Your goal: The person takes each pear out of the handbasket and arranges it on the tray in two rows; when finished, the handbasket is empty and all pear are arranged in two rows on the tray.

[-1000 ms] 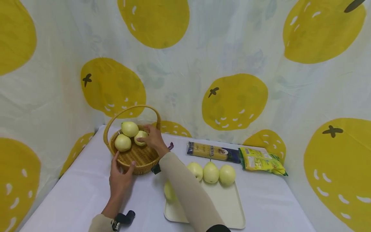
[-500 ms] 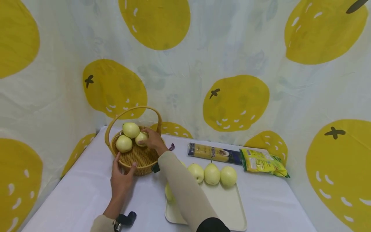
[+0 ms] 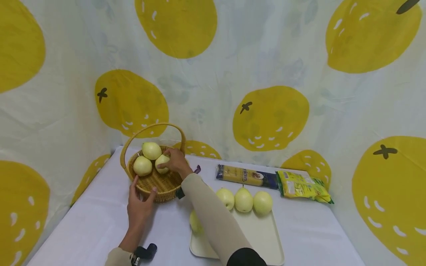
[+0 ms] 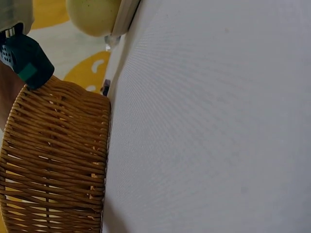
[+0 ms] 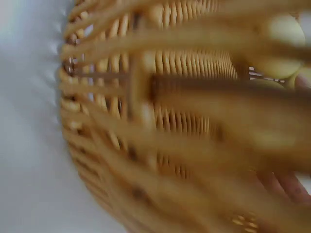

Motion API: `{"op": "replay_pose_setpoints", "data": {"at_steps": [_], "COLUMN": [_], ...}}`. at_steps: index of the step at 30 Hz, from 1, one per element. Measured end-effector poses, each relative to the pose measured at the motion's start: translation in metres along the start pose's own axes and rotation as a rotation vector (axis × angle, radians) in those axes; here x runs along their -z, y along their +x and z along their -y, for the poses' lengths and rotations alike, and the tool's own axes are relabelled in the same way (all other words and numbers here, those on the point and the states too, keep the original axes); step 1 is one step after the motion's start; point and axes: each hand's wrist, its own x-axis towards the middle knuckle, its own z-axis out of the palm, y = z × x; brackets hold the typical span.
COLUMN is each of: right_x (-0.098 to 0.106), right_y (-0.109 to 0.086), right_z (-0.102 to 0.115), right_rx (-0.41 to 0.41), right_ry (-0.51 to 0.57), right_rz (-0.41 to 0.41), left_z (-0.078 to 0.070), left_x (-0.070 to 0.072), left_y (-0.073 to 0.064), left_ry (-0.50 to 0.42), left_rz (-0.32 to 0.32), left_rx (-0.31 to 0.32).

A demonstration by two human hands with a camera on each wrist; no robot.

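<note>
A round wicker basket [image 3: 156, 186] with a tall arched handle stands at the left of the table, with three pale yellow-green pears inside. My right hand [image 3: 177, 161] reaches over the rim and holds the rightmost pear [image 3: 162, 164] between thumb and fingers. The back pear [image 3: 151, 150] and the left pear [image 3: 142, 166] lie beside it. At the basket's near side my left hand [image 3: 139, 207] touches the wall, thumb and fingers spread. The left wrist view shows the wicker wall [image 4: 53, 160] but not the hand itself. Blurred wicker [image 5: 184, 126] fills much of the right wrist view.
Right of the basket, a cream tray [image 3: 259, 232] carries several pears [image 3: 243, 200], partly covered by my right sleeve [image 3: 216, 221]. Behind it lie a blue-and-yellow packet [image 3: 246, 175] and a yellow-green bag [image 3: 303, 186]. A lemon-patterned curtain [image 3: 206, 92] hangs behind the table.
The pear in my right hand has shifted slightly toward the basket's near side. The back pear has moved a little nearer too. My left hand stays at the basket wall.
</note>
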Motion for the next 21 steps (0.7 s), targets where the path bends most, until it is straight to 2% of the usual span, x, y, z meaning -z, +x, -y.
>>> {"op": "replay_pose_setpoints", "data": {"at_steps": [7, 13, 21], "right_x": [-0.010, -0.004, 0.012], "right_y": [-0.006, -0.011, -0.021], "right_z": [0.002, 0.006, 0.006], "right_rx": [-0.071, -0.084, -0.021], "right_ry": [-0.019, -0.083, -0.253], "right_rz": [-0.046, 0.036, 0.113], "left_z": [0.000, 0.000, 0.002], "left_x": [0.001, 0.000, -0.001], "left_y": [0.000, 0.000, 0.001], "left_ry": [0.013, 0.002, 0.004], "left_rz": [0.002, 0.003, -0.001], "left_rx": [0.010, -0.004, -0.014]}}
